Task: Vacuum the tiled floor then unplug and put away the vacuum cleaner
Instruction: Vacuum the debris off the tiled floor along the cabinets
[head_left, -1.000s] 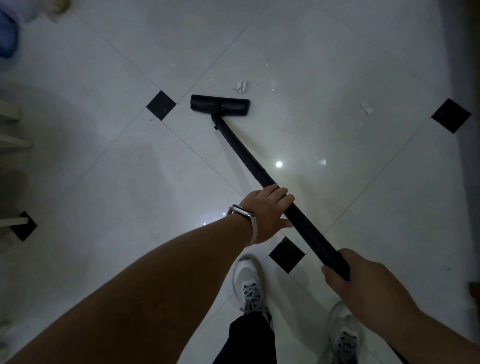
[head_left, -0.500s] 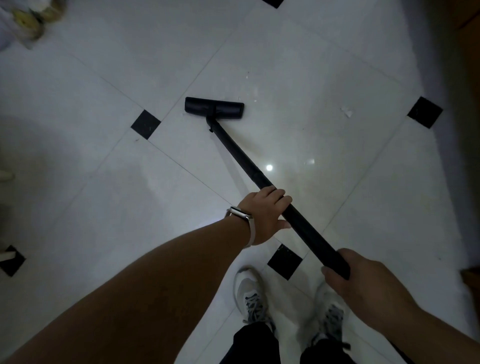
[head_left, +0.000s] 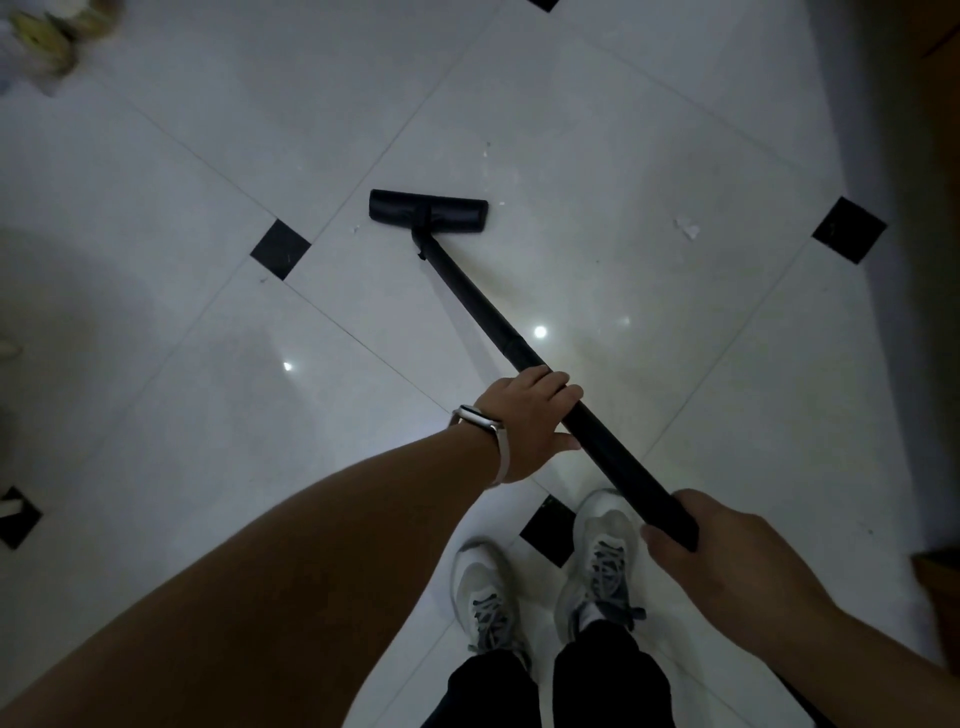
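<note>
No legible text, label, brand, number or sign. Checked vacuum tube (head_left: 483, 312), floor head (head_left: 428, 211), wristband (head_left: 491, 434), shoes (head_left: 488, 597): all unmarked or too dim.

The floor (head_left: 675, 415) is showing glossy white tiles set on the diagonal with thin grey joints. Small black diamond insets (head_left: 280, 249) are marking the tile corners. The vacuum wand (head_left: 478, 306) and its floor head (head_left: 428, 210) are reading plain matt black. The paper scraps (head_left: 688, 228) are showing white. The shoes (head_left: 488, 587) are presenting white uppers with grey laces, and the trousers (head_left: 608, 680) are reading black. The wrist band (head_left: 501, 457) is showing off-white, its case silvery.
</note>
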